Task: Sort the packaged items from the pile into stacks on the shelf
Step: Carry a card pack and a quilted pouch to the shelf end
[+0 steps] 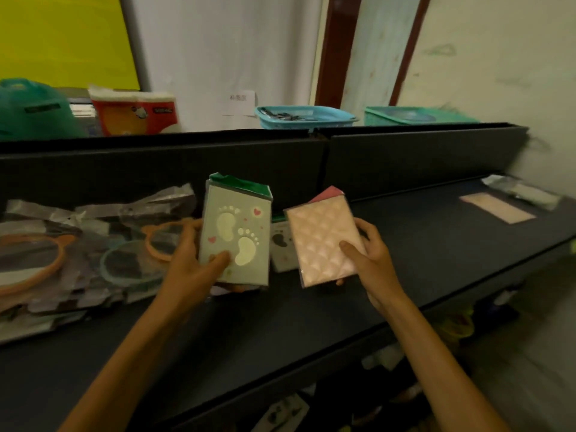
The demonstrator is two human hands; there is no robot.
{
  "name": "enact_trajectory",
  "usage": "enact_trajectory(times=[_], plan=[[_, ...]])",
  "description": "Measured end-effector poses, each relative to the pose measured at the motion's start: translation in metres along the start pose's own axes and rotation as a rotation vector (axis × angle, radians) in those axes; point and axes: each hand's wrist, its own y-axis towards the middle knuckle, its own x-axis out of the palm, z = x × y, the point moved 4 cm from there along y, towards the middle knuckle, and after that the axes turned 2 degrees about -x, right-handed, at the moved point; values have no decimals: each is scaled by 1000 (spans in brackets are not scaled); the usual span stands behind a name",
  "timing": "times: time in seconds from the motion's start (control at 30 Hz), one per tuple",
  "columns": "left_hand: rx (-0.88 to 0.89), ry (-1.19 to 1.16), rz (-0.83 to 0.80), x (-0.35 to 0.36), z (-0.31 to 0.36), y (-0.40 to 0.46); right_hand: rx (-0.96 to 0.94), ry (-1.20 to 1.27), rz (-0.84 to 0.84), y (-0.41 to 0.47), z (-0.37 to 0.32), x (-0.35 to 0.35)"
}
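My left hand [191,266] grips a grey-green packet with a footprint design [237,232], thumb on its front, held upright above the dark shelf [436,244]. In my right hand [371,260] is a pale pink quilted packet [321,241], pinched at its right edge, with a darker pink one showing behind its top. Between the two packets a small white packet [280,251] lies on the shelf. At the left lies a pile of clear-wrapped round mirrors [78,251] with orange and green rims.
A flat pink packet [495,207] and a clear-wrapped item [523,190] lie at the shelf's far right. Behind the shelf's back wall stand a blue basket [302,116], a green basket [414,116], a red and white tissue pack [134,113] and a green bag [34,110].
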Motion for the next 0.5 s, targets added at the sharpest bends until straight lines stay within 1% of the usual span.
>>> enact_trajectory(times=[0.1,0.2,0.27,0.5], plan=[[-33,-106,-82,58,7,-8,-35,-40,50,-10,-4,-56],[-17,-115,-132,120,16,-17,-59,-82,119,-20,-9,-122],[-38,-140,-166,162,19,-22,-48,-73,155,-27,-12,-169],[-41,-138,-219,299,30,-46,-35,-97,240,-44,-4,-319]])
